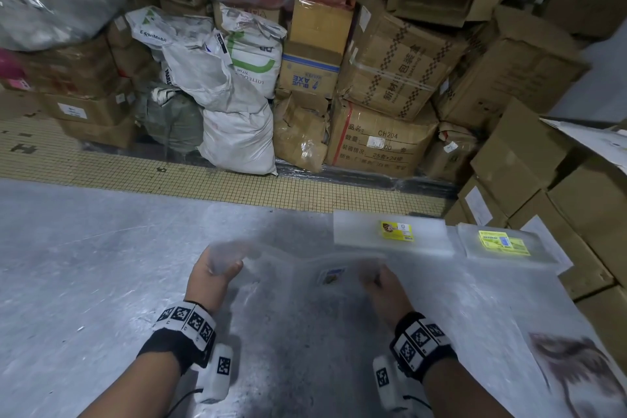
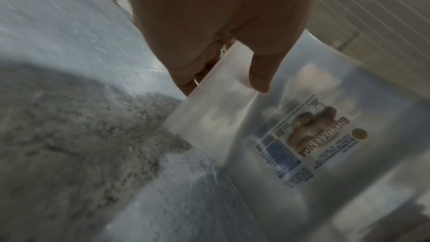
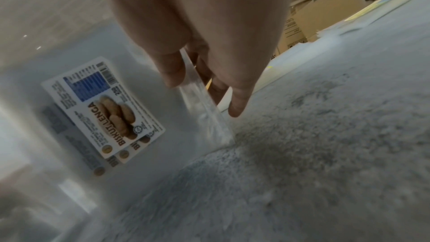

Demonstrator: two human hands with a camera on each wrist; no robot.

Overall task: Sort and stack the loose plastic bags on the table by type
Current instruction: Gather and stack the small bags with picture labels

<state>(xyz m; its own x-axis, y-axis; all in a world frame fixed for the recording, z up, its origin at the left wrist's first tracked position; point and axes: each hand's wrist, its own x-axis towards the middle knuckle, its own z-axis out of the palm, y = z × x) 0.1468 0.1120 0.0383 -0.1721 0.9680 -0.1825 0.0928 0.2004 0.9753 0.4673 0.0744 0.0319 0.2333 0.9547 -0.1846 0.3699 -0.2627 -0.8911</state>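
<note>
Together, left hand [image 1: 212, 276] and right hand [image 1: 383, 288] pinch bag bundle [image 1: 305, 276] — lifted.

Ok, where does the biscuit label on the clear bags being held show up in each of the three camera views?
Head view: biscuit label sits low centre, small and blurred, between the left hand and right hand.
Left wrist view: biscuit label lies right of centre, upside down, below the thumb.
Right wrist view: biscuit label lies left of centre, tilted.
Shared landmark: the grey table beneath the clear bags.
</note>
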